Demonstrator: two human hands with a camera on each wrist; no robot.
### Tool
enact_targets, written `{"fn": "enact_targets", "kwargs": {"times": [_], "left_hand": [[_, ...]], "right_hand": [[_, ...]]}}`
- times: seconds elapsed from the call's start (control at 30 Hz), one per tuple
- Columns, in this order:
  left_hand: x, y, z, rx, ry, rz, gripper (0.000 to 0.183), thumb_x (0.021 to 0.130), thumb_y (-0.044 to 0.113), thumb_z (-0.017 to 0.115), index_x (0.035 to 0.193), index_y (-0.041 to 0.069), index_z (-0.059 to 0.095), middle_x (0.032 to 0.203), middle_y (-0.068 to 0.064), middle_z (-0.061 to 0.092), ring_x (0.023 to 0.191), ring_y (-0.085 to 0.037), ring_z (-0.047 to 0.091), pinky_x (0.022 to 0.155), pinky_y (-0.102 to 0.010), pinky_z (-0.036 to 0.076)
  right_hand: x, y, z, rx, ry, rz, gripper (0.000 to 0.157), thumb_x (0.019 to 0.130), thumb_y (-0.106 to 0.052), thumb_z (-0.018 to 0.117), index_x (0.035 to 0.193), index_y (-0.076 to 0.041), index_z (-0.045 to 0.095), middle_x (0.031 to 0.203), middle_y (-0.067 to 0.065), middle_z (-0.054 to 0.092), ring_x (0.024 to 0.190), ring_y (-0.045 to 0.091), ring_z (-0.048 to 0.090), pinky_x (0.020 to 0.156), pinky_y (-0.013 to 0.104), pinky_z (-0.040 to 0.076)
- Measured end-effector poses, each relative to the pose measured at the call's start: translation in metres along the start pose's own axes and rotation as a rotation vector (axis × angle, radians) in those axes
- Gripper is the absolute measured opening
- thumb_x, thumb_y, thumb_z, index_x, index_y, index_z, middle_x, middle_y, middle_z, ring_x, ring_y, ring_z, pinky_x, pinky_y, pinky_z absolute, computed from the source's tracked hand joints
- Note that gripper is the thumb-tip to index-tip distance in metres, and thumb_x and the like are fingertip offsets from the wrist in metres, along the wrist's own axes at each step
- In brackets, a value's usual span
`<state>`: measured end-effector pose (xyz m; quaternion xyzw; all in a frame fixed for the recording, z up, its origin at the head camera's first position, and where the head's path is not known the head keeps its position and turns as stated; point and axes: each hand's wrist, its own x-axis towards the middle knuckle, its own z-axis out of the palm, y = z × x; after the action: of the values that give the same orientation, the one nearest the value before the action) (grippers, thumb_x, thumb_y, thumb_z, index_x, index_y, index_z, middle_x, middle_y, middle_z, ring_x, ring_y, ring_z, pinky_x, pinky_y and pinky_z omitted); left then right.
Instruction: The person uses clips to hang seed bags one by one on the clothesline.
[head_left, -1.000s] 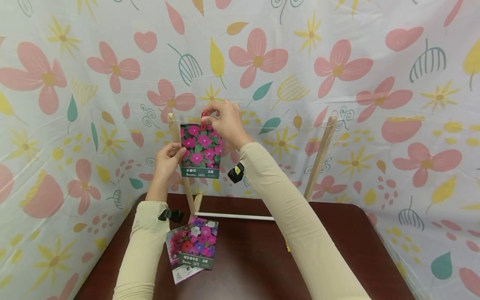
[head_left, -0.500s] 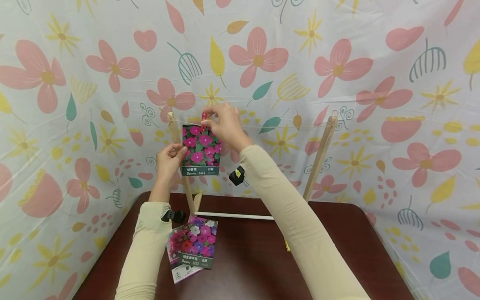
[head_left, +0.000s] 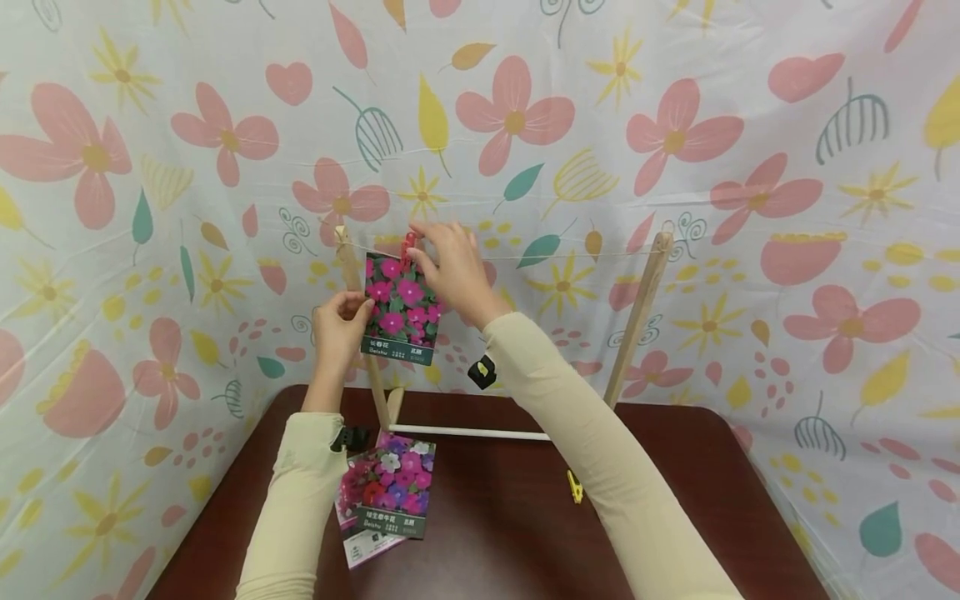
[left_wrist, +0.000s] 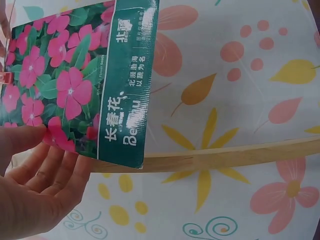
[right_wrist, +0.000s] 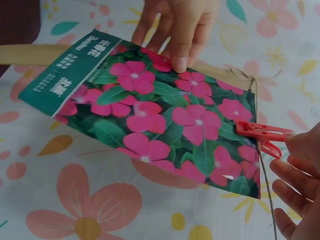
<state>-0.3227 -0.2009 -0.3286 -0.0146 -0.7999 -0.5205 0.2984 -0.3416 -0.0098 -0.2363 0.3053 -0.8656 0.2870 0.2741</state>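
1. Left hand (head_left: 339,329): the thumb lies on the front of the packet (head_left: 401,312) and the fingers curl behind it, pinching its left edge.
2. Right hand (head_left: 459,271): the thumb and forefinger are curled about the handles of a red clip (head_left: 407,248) at the packet's top edge. How hard they squeeze, I cannot tell.
3. The packet, printed with pink flowers above a dark green band, is held up in the air, slightly tilted, its top edge at the string (head_left: 525,256). The clip overlaps that edge; how firmly it bites is unclear.
4. Handling, as a judgement: the packet looks light, thin and bendable, with a glossy face that could slip or crease under a hard pinch. A side edge is a good place to hold it, leaving the top free for the clip; the clip is best taken by its handles.
5. Just behind the packet's left edge stands the left post (head_left: 350,267). Well to the packet's right is the right post (head_left: 637,329), with the string running between their tops. A white bar (head_left: 472,432) joins them below the packet's level.
6. Below the packet, other packets (head_left: 396,500) overlap on the dark bench (head_left: 510,517). A yellow clip (head_left: 575,487) lies below and to its right.
7. Behind the packet hangs a flowered sheet (head_left: 517,121).
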Motion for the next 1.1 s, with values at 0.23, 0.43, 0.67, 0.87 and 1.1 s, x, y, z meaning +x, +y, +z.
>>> {"fn": "enact_targets", "kwargs": {"times": [0.23,0.43,0.67,0.87,1.1], "left_hand": [[-0.007,-0.002,0.003,0.015,0.015,-0.013,0.022,0.093,0.017,0.066,0.105,-0.001,0.068,0.096,-0.019,0.068,0.087,-0.027,0.063,0.072,-0.028,0.048],[-0.011,-0.002,0.003,-0.005,0.040,0.003,0.019,0.093,0.015,0.065,0.103,-0.002,0.068,0.093,-0.018,0.069,0.083,-0.024,0.062,0.065,-0.016,0.045],[-0.022,0.000,0.002,0.006,0.060,0.050,0.018,0.093,0.012,0.064,0.104,-0.003,0.067,0.093,-0.019,0.068,0.084,-0.027,0.063,0.067,-0.014,0.044],[-0.040,0.008,0.000,0.007,0.132,0.111,0.017,0.093,0.009,0.063,0.103,-0.004,0.067,0.091,-0.019,0.068,0.083,-0.028,0.063,0.068,-0.015,0.044],[-0.064,0.015,-0.002,-0.010,0.164,0.152,0.017,0.094,0.009,0.061,0.104,-0.005,0.066,0.091,-0.018,0.067,0.079,-0.021,0.059,0.065,-0.014,0.043]], "right_hand": [[-0.026,0.010,0.003,0.035,0.125,-0.150,0.036,0.097,-0.018,0.059,0.131,-0.007,0.058,0.123,0.008,0.063,0.109,0.024,0.052,0.095,0.042,0.037],[-0.050,0.014,-0.001,0.084,0.199,-0.208,0.032,0.096,-0.014,0.060,0.127,-0.004,0.061,0.120,0.010,0.064,0.110,0.025,0.054,0.099,0.040,0.037],[-0.077,0.023,-0.010,0.183,0.297,-0.179,0.027,0.095,-0.010,0.060,0.121,-0.001,0.063,0.118,0.012,0.065,0.112,0.027,0.054,0.101,0.038,0.038],[-0.106,0.032,-0.014,0.214,0.326,-0.120,0.028,0.096,-0.010,0.059,0.123,-0.002,0.062,0.119,0.012,0.064,0.114,0.027,0.053,0.102,0.041,0.038],[-0.144,0.050,-0.020,0.241,0.376,-0.047,0.029,0.096,-0.008,0.059,0.123,-0.002,0.061,0.122,0.013,0.062,0.116,0.028,0.052,0.099,0.041,0.040]]}}
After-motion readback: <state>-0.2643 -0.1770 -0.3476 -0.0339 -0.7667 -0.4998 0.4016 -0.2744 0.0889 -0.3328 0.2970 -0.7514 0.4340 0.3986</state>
